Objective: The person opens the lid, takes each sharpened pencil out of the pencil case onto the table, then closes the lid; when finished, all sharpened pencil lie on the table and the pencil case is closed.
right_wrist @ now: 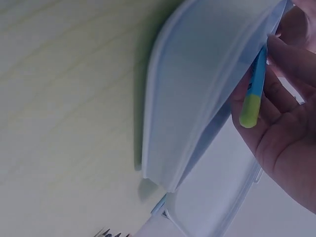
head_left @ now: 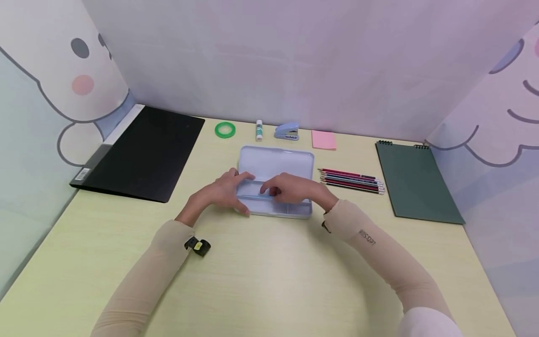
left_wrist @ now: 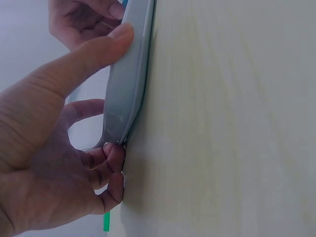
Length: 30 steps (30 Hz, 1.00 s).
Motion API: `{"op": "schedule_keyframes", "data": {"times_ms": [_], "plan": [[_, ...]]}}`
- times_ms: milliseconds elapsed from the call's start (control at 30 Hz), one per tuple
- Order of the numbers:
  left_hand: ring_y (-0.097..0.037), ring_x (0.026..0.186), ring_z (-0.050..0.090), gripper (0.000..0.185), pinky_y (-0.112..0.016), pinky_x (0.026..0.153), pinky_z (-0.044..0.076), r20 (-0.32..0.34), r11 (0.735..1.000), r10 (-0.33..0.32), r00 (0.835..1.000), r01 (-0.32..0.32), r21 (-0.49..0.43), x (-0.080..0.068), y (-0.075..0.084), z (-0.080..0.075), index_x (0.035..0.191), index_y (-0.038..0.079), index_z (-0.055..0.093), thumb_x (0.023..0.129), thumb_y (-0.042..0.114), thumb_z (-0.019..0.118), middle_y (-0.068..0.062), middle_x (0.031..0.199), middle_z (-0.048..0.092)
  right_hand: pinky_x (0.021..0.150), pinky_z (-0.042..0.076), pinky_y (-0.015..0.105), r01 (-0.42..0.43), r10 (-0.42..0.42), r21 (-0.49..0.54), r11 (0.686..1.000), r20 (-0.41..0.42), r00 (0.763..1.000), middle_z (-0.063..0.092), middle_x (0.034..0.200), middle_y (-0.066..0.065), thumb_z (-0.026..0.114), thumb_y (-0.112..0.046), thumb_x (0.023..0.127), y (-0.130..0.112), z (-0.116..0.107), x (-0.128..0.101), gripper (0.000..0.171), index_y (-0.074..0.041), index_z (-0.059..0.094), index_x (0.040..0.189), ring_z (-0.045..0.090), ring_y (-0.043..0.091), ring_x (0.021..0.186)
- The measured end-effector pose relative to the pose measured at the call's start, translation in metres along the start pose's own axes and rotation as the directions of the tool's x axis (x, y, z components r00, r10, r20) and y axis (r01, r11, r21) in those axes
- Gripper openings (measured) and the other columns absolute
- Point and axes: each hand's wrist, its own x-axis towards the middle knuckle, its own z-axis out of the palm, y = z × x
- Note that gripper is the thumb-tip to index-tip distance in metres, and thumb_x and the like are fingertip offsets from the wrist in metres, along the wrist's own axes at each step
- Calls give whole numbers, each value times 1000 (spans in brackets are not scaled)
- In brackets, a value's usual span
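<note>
On desk (head_left: 261,281): open pencil case (head_left: 275,161), left hand (head_left: 223,191) gripping its near corner; right hand (head_left: 294,187) pinching blue-green pen (right_wrist: 253,94) inside.

Pencil case (head_left: 275,164) — smooth, faintly glossy metal or plastic; desk (head_left: 269,281) — matt pale wood-grain.

black folder (head_left: 145,152) | green tape roll (head_left: 225,129) | glue stick (head_left: 258,130) | stapler (head_left: 287,132) | pink sticky notes (head_left: 324,139) | pencils (head_left: 351,180) | green notebook (head_left: 414,182)
</note>
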Motion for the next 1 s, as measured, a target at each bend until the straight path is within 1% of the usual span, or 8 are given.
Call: {"op": "schedule_keyframes", "data": {"times_ms": [133,333,467,833,1000], "plan": [[-29,109,45,98,-39,88,42,2,1000,0,1000,0,4,1,-1,1,150,26,40,68,41,91,-14,123,41,89,49,31,3,-2,-29,1000,2,1000,69,105,5,63,0,93,0,0,1,39,-11,65,131,57,17,90],[-28,109,46,98,-39,88,42,0,1000,6,1000,-6,15,2,-2,1,150,27,40,68,41,91,-14,122,41,94,50,35,-31,31,-42,999,9,999,69,111,6,62,2,92,-2,-5,-2,44,-13,64,133,58,19,94],[-29,109,46,98,-40,88,42,-3,1000,10,1000,-10,16,2,-3,1,150,27,40,68,41,91,-14,122,41,95,51,37,-33,34,-33,999,8,999,69,113,8,62,1,92,0,-10,-7,44,-12,64,134,61,20,96],[-30,110,46,98,-42,91,43,-5,1000,5,1000,-5,3,2,-3,1,150,26,40,68,39,92,-15,124,41,94,53,38,-20,22,49,999,-41,999,70,111,7,69,-1,89,17,-17,-24,42,-10,66,130,67,21,99],[-30,110,46,98,-43,92,44,-8,1000,6,1000,-6,6,2,-2,1,150,26,40,68,39,92,-15,124,41,92,54,40,-50,54,88,995,-49,997,70,113,9,68,0,90,23,-21,-37,41,-10,66,130,67,24,101]]}}
